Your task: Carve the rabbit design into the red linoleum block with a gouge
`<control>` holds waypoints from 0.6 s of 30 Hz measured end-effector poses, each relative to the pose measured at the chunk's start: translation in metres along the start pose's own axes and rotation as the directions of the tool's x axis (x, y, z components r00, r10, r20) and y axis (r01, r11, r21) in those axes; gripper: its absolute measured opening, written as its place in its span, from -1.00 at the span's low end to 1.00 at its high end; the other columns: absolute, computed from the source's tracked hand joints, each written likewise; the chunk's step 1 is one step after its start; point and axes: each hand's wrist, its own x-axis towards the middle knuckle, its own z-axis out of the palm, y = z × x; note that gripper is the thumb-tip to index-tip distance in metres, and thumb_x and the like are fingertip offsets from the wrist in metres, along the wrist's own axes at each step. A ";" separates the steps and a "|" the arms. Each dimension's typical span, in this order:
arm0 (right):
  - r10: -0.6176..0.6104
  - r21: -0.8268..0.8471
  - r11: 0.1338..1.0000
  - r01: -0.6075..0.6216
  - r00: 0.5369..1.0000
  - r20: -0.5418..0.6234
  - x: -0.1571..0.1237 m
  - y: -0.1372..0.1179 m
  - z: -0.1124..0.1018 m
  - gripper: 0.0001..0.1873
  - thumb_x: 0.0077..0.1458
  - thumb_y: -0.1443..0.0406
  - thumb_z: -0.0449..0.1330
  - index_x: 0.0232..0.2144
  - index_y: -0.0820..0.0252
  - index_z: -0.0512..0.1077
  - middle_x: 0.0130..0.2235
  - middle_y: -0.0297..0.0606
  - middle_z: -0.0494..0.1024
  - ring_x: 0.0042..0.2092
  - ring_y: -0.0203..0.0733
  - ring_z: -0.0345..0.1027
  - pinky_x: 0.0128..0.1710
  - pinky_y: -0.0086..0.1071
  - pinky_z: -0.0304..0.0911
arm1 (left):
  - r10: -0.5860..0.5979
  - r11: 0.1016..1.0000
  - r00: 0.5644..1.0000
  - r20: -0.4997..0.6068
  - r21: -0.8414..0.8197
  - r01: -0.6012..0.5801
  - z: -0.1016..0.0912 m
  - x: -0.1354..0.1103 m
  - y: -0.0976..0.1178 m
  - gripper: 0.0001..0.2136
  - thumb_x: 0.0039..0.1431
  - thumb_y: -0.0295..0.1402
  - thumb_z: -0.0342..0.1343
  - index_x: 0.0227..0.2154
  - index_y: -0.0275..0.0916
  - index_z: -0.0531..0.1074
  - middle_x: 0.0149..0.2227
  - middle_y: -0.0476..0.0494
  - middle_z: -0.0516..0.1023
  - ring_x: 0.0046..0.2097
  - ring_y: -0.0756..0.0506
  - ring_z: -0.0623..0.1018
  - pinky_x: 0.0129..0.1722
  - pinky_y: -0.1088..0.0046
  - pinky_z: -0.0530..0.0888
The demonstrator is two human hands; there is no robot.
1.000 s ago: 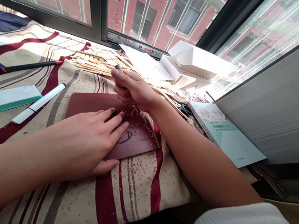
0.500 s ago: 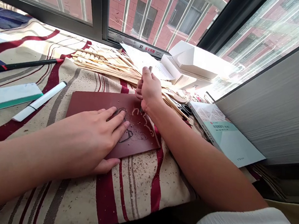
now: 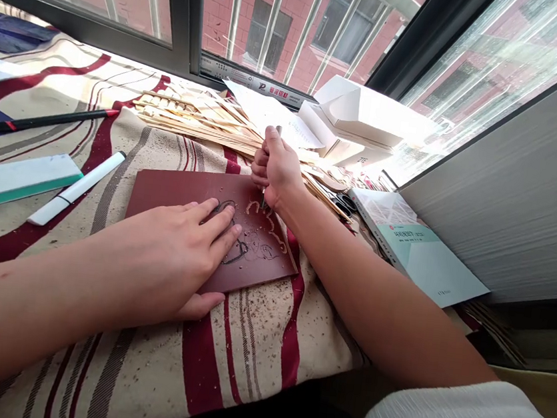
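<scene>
A reddish-brown carving board (image 3: 175, 187) lies on the striped cloth, with dark drawn lines and pale carved curves on its right half. Flat across its front part rests my left hand (image 3: 184, 245), fingers stretched out and thumb over the near edge. My right hand (image 3: 280, 169) is closed in a fist round a slim carving tool (image 3: 263, 200). The tool's grey end shows above the fist, and its lower end meets the board beside the carved curves. Most of the tool is hidden by my fingers. Small shavings are scattered over the board and cloth.
Thin wooden strips (image 3: 198, 119) and a white box (image 3: 363, 121) lie along the window side. At the right are black-handled scissors (image 3: 345, 204) and a book (image 3: 419, 248). A white marker (image 3: 77, 189), a white-and-green box (image 3: 17, 182) and a black pen (image 3: 57, 120) lie at left.
My right fist and the tool have shifted very slightly at the carved curves. My left hand stays pressed on the board. The whole view has moved a little.
</scene>
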 end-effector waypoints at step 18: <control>-0.204 -0.043 0.966 0.254 0.856 0.475 -0.032 -0.021 -0.006 -0.43 0.42 -0.02 0.21 -0.50 0.06 0.09 -0.60 -0.57 0.02 -0.61 -0.42 -0.25 -0.65 -0.43 -0.27 | -0.033 0.998 0.966 0.255 -0.044 0.046 -0.022 0.013 0.002 -0.26 0.39 0.00 0.03 0.39 -0.55 0.36 0.43 -0.72 0.28 0.41 -0.65 0.39 0.35 -0.23 0.45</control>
